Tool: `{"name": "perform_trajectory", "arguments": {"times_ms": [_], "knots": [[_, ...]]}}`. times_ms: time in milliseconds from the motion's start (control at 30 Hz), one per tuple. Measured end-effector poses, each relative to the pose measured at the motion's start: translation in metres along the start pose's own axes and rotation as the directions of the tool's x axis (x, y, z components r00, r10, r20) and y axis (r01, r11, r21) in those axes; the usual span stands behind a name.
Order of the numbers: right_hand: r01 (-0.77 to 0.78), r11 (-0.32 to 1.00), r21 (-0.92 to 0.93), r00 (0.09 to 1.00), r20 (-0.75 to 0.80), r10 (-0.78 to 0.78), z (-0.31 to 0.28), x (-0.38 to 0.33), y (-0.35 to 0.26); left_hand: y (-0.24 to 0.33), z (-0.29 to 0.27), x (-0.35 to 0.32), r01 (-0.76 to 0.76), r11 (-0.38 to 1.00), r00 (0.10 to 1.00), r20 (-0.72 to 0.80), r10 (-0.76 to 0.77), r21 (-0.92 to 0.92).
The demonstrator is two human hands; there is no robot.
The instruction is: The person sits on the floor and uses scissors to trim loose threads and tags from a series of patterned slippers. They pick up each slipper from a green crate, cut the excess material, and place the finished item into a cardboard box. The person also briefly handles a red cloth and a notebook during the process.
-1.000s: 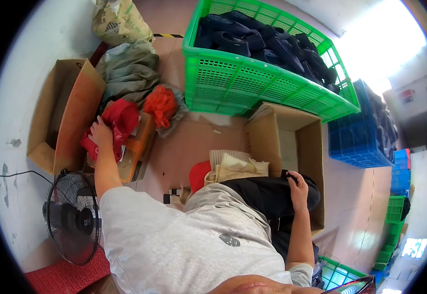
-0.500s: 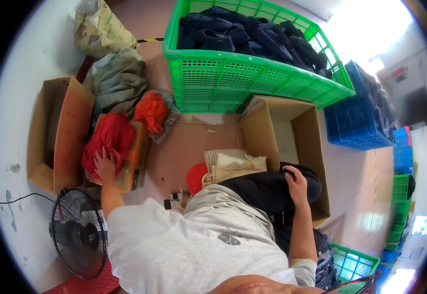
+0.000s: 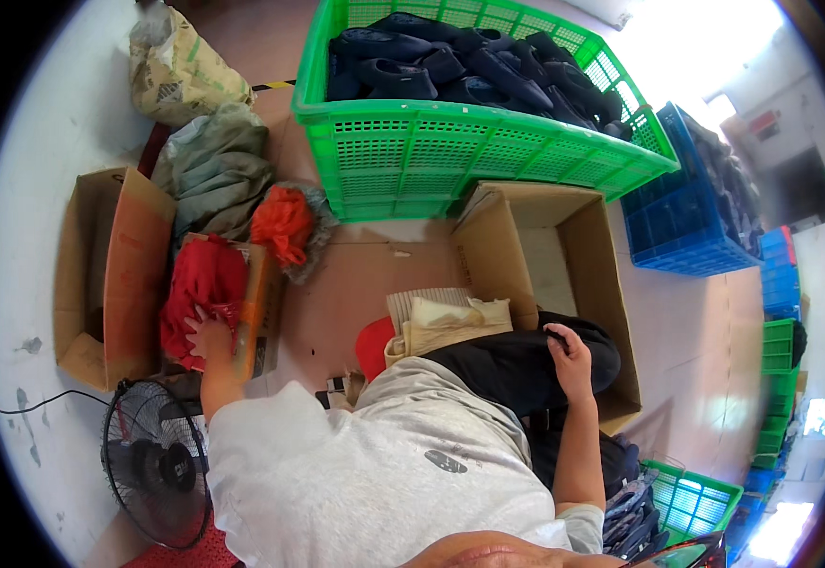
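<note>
My left hand point(image 3: 208, 338) lies with its fingers spread on a crumpled red bag point(image 3: 206, 280). The bag fills an orange-brown cardboard box point(image 3: 263, 312) on the left, and what is inside it is hidden. Over my black-trousered leg, my right hand point(image 3: 571, 362) rests with curled fingers close together; whatever is between them, if anything, is too small to make out. Cream and striped folded cloth point(image 3: 457, 325) lies over my thigh, beside a red piece point(image 3: 373, 348). An open cardboard box point(image 3: 495, 248) stands just beyond that leg.
A large green crate point(image 3: 403, 156) holds dark shoe-like moulded pieces point(image 3: 502, 80). An open carton point(image 3: 138, 275) and a caged fan point(image 3: 155, 464) flank the left side. Beyond are an orange bag point(image 3: 282, 225) and a grey-green sack point(image 3: 216, 175). A blue crate point(image 3: 675, 232) stands right.
The view has shifted slightly. My left hand stays on the red bag, its fingers a little lower on it, and the bag looks somewhat flatter. My right hand has barely moved.
</note>
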State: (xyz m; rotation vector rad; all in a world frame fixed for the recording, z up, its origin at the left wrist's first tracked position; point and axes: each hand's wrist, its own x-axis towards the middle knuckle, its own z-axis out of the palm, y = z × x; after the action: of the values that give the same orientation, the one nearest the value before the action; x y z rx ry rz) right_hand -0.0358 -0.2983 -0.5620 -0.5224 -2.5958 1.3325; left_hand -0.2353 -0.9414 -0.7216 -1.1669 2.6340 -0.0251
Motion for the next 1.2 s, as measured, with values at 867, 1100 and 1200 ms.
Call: {"name": "perform_trajectory", "arguments": {"times_ms": [867,1100,1200], "knots": [[0.03,0.979,0.203,0.999,0.012,-0.033,-0.004,-0.006,0.001,0.012,-0.017,-0.043,-0.121,0.993,0.987,-0.106,0.121,0.006],[0.019,0.976,0.217,0.998,0.052,-0.031,-0.003,-0.002,-0.006,0.064,-0.007,-0.014,-0.406,0.91,0.822,-0.466,0.326,-0.081],[0.004,0.972,0.237,0.997,0.07,-0.022,-0.002,-0.001,-0.007,0.095,-0.02,-0.003,-0.337,0.941,0.832,-0.476,0.284,-0.027]]}}
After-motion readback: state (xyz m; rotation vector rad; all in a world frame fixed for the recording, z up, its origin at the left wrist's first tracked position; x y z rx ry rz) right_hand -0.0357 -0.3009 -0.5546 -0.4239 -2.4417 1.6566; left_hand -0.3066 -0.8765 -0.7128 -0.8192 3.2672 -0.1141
